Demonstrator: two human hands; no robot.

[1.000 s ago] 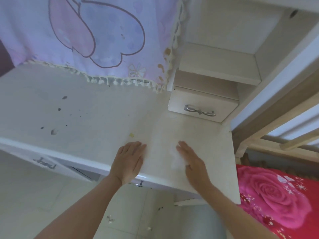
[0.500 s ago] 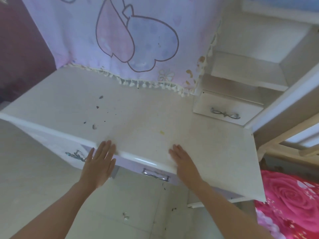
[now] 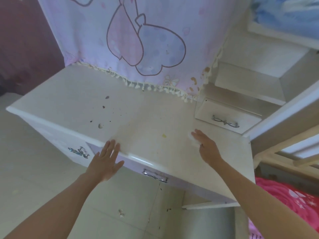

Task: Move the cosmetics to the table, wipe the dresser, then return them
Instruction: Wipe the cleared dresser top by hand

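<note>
The desk [image 3: 69,100] runs from a near-left corner to a near-right corner beside the bed [image 3: 284,204], and its rounded near edge cuts slantwise across the view. The left hand [image 3: 105,163] hangs over that near edge with its grip spread flat, fingers straight and fingertips just reaching the top; whether they touch it is blurred. The right hand [image 3: 206,145] lies farther right on the top, grip flat and fingers straight, pressing a white wipe [image 3: 193,139] that shows under the fingertips. Between the hands is a bare stretch of top with a yellow fleck [image 3: 164,135]. Dark specks [image 3: 103,107] dot the left half. A fringed cloth [image 3: 138,40] hangs along the far edge, and a small drawer [image 3: 226,118] closes the far right corner, just beyond the wipe. Floor [image 3: 34,169] lies left of and below the desk.
</note>
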